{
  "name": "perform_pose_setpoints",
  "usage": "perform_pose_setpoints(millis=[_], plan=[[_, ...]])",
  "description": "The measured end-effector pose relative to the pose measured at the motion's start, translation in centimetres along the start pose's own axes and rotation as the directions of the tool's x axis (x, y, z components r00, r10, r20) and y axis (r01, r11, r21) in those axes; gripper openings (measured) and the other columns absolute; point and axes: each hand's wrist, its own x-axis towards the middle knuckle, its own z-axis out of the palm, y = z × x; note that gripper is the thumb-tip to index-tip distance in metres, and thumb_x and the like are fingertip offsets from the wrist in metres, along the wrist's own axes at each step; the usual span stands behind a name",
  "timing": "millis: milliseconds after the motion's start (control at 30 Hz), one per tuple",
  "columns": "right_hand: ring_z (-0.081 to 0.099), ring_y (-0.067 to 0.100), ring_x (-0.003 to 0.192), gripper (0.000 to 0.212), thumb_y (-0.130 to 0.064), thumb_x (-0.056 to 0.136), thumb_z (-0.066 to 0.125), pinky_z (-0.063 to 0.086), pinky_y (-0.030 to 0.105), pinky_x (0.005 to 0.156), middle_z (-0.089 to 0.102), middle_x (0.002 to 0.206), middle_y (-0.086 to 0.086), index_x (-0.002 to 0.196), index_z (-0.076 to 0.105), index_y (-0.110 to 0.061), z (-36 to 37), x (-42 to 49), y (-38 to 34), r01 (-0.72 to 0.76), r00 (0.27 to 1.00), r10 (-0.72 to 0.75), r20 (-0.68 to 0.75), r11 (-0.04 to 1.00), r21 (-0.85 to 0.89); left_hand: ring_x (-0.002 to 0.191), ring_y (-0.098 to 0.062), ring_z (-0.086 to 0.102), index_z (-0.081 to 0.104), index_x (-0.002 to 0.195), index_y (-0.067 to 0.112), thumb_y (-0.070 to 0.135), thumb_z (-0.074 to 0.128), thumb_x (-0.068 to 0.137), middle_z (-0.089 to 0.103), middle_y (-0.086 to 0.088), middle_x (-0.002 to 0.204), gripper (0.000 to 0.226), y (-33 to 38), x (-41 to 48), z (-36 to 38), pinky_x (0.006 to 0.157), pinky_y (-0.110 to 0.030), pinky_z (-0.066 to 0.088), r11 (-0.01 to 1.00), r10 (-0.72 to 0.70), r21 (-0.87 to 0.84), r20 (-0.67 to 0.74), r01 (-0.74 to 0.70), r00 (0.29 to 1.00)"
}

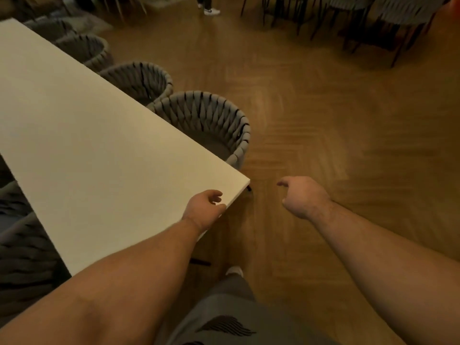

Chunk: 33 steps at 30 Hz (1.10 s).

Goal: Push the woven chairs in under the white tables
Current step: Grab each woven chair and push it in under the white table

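A long white table (82,145) runs from the upper left to a corner near the centre. Along its far side stands a row of grey woven chairs. The nearest chair (211,120) and the second one (142,78) are tucked partly under the table edge. My left hand (205,209) hovers over the table's near corner, its fingers loosely curled and holding nothing. My right hand (302,196) hangs above the wooden floor to the right of the corner, also loosely curled and empty. Neither hand touches a chair.
More woven chairs (22,257) sit at the table's left side, partly under it. Dark-legged chairs (398,16) stand at the top right. Another person's shoes (211,11) show at the top. Herringbone wooden floor (336,133) spreads to the right.
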Motion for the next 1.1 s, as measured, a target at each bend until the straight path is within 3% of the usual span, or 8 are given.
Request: perform_pose_setpoints(millis=[133, 233, 500, 700, 867, 1100], plan=[[0.064, 0.024, 0.118, 0.069, 0.000, 0.092, 0.050, 0.057, 0.032, 0.085, 0.061, 0.144, 0.004, 0.150, 0.052, -0.036, -2.3, 6.7, -0.5, 0.085, 0.995, -0.082, 0.057, 0.995, -0.048, 0.108, -0.018, 0.067, 0.068, 0.136, 0.023, 0.029, 0.075, 0.094, 0.071, 0.002, 0.122, 0.043, 2.8, 5.5, -0.7, 0.100, -0.034, 0.055, 0.995, -0.049, -0.096, -0.087, 0.040, 0.995], [0.062, 0.025, 0.121, 0.076, 0.009, 0.091, 0.049, 0.058, 0.035, 0.092, 0.058, 0.146, 0.007, 0.153, 0.049, -0.033, -4.2, 11.8, -1.5, 0.126, 0.988, -0.118, 0.096, 0.988, -0.089, 0.110, -0.019, 0.066, 0.066, 0.139, 0.024, 0.031, 0.074, 0.096, 0.070, 0.002, 0.126, 0.044, 4.2, 10.9, -0.9, 0.101, -0.037, 0.056, 0.994, -0.076, -0.084, -0.110, 0.067, 0.991], [0.059, 0.024, 0.126, 0.077, 0.007, 0.089, 0.050, 0.057, 0.037, 0.097, 0.057, 0.149, 0.005, 0.152, 0.049, -0.038, -10.3, 24.0, -0.6, 0.129, 0.986, -0.114, 0.125, 0.984, -0.126, 0.112, -0.014, 0.064, 0.061, 0.145, 0.023, 0.030, 0.074, 0.097, 0.068, 0.003, 0.133, 0.051, 7.7, 21.6, -1.7, 0.102, -0.032, 0.053, 0.990, -0.125, -0.072, -0.056, 0.121, 0.991], [0.060, 0.023, 0.124, 0.076, 0.005, 0.089, 0.049, 0.051, 0.028, 0.078, 0.056, 0.149, 0.004, 0.153, 0.049, -0.036, -13.4, 33.6, 0.2, 0.237, 0.961, -0.198, 0.192, 0.950, -0.205, 0.114, -0.013, 0.064, 0.061, 0.144, 0.022, 0.030, 0.075, 0.096, 0.068, 0.005, 0.128, 0.051, 9.8, 27.8, -1.1, 0.098, -0.027, 0.053, 0.975, -0.209, -0.101, -0.089, 0.199, 0.974], [0.057, 0.022, 0.129, 0.070, 0.002, 0.093, 0.048, 0.052, 0.030, 0.094, 0.057, 0.149, 0.003, 0.153, 0.049, -0.033, -15.5, 42.4, -0.2, 0.427, 0.897, -0.368, 0.244, 0.866, -0.260, 0.111, -0.013, 0.064, 0.061, 0.144, 0.022, 0.029, 0.076, 0.093, 0.068, 0.007, 0.119, 0.054, 11.6, 32.4, 0.4, 0.103, -0.031, 0.053, 0.933, -0.342, -0.171, -0.140, 0.317, 0.929], [0.054, 0.024, 0.135, 0.072, 0.006, 0.092, 0.047, 0.052, 0.034, 0.102, 0.054, 0.153, 0.004, 0.154, 0.049, -0.031, -19.6, 52.0, -0.9, 0.669, 0.736, -0.546, 0.401, 0.679, -0.302, 0.114, -0.009, 0.064, 0.060, 0.144, 0.024, 0.032, 0.082, 0.091, 0.068, 0.011, 0.120, 0.058, 15.5, 35.6, 4.0, 0.107, -0.033, 0.051, 0.795, -0.520, -0.462, -0.187, 0.393, 0.834]])
